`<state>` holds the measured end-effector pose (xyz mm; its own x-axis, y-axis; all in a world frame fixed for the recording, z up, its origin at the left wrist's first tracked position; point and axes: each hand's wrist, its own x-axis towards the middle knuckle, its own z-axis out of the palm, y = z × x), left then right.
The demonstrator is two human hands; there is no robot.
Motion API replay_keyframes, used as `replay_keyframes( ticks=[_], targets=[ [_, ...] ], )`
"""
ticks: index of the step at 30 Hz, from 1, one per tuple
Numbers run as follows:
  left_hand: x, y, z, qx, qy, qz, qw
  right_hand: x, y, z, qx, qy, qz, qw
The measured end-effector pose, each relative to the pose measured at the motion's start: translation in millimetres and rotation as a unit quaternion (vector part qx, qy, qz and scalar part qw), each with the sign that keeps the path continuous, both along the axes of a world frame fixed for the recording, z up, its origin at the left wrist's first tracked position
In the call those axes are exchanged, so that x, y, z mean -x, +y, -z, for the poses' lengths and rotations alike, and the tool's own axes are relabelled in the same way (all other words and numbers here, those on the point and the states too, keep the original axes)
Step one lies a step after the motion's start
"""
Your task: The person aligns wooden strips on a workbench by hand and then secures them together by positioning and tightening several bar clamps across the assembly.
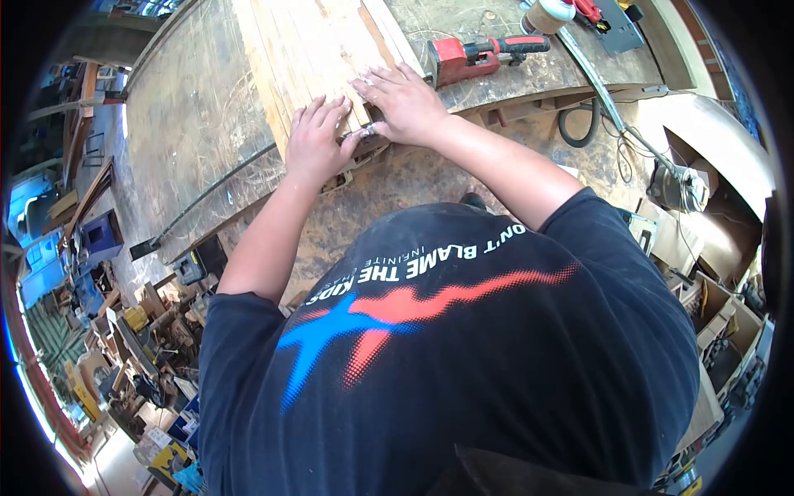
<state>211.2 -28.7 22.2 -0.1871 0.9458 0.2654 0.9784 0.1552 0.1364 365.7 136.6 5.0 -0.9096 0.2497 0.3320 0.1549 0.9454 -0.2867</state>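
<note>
A panel of pale wooden strips (pixel 302 41) lies lengthwise on the workbench, its near end at the bench's front edge. One strip shows darker brown. My left hand (pixel 318 140) rests on the panel's near left part, fingers laid over the strips. Beside it, my right hand (pixel 404 103) lies on the near right part with its fingers spread. Both thumbs point inward and nearly meet at the near end, where dusty fingertips show. What lies under the palms is hidden. Just right of my right hand sits a red clamp head (pixel 463 62) with a red and black handle.
A long metal bar (pixel 211 194) runs along the left part of the scratched workbench (pixel 186 91). A container (pixel 547 15) and a metal rail (pixel 591 78) are at the right. A black hose (pixel 579 124) hangs below. Tools and wood offcuts (pixel 124 331) crowd the lower left.
</note>
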Motion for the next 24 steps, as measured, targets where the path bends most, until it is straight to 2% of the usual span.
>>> replay_keyframes(
  ticks=[3, 5, 6, 8, 10, 11, 14, 17, 20, 23, 24],
  targets=[
    [0, 2, 0, -0.006, 0.01, -0.003, 1.0, -3, 13, -21, 0.09, -0.039, -0.032, 0.995],
    [-2, -1, 4, -0.019, 0.013, -0.004, 1.0, -1, 22, -56, 0.168, -0.099, 0.001, 0.981],
    [0, -1, 6, -0.022, 0.025, -0.002, 0.999, 7, 27, -54, 0.105, 0.005, 0.02, 0.994],
    [-2, -4, 7, -0.013, 0.029, -0.006, 0.999, 52, 45, -28, 0.108, -0.018, 0.181, 0.977],
    [0, 0, 4, -0.013, 0.035, -0.01, 0.999, 72, 52, -49, 0.252, -0.099, 0.258, 0.927],
    [-3, -2, 3, -0.011, 0.034, -0.011, 0.999, 74, 54, -98, 0.396, -0.172, 0.25, 0.867],
    [-3, 0, -4, -0.007, 0.052, -0.008, 0.999, 80, 62, -85, 0.428, -0.182, 0.264, 0.845],
    [-2, -4, 0, -0.001, 0.059, -0.003, 0.998, 80, 56, -84, 0.452, -0.146, 0.288, 0.832],
    [-1, -4, 5, -0.008, 0.056, -0.002, 0.998, 71, 36, -113, 0.435, -0.14, 0.308, 0.835],
    [1, -5, 6, -0.018, 0.056, -0.002, 0.998, 79, 40, -113, 0.397, -0.258, 0.249, 0.845],
    [1, -5, 6, -0.022, 0.056, -0.001, 0.998, 86, 54, -95, 0.383, -0.267, 0.239, 0.852]
  ],
)
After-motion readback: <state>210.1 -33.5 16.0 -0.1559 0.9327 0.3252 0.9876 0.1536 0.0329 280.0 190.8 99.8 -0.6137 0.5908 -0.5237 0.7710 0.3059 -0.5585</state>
